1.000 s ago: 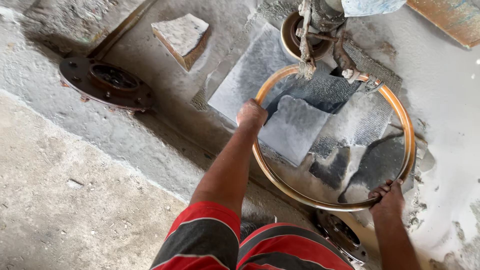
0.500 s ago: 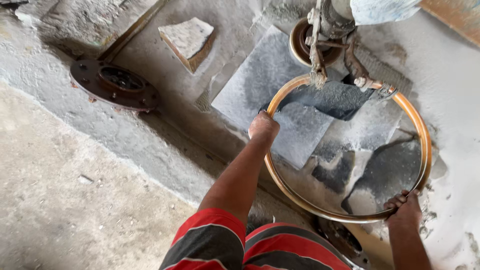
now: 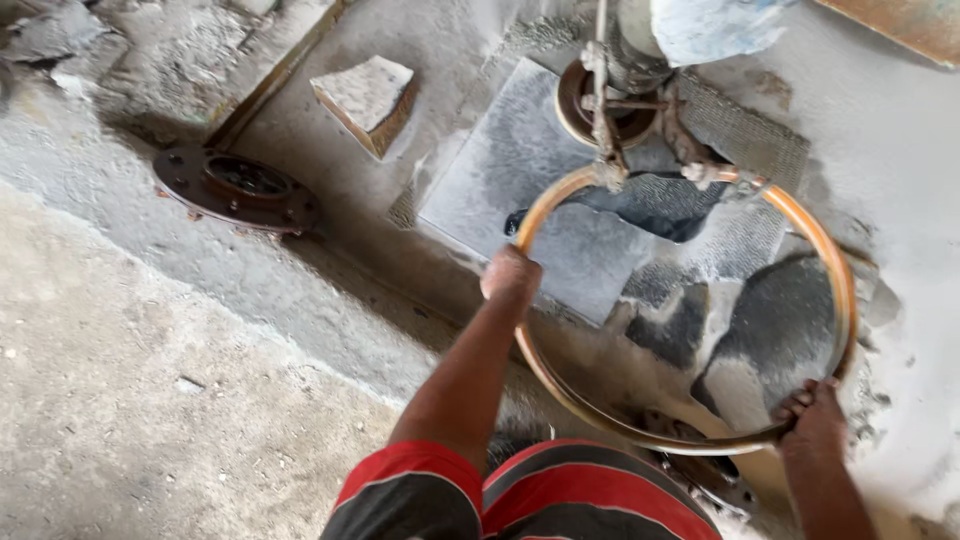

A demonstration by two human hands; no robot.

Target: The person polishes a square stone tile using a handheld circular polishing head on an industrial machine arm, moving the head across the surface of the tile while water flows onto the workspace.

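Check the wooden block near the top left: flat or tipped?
Tipped. The wooden block rests at a slant on the dusty floor, its pale top face sloping and one brown side face showing. Neither hand touches it.

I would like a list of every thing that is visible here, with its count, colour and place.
ring handle: one, rusty orange, centre right, fixed to the machine above
machine: one, grey and dusty, top centre
stone slab: one, grey, under the ring handle
stone block: one, pale with brown sides, top centre left
metal flange: one, dark rusty, left on the ledge
concrete floor: grey, lower left
shorts: red, black and grey striped, bottom centre
left hand: shut on the ring handle's left side
right hand: shut on its lower right
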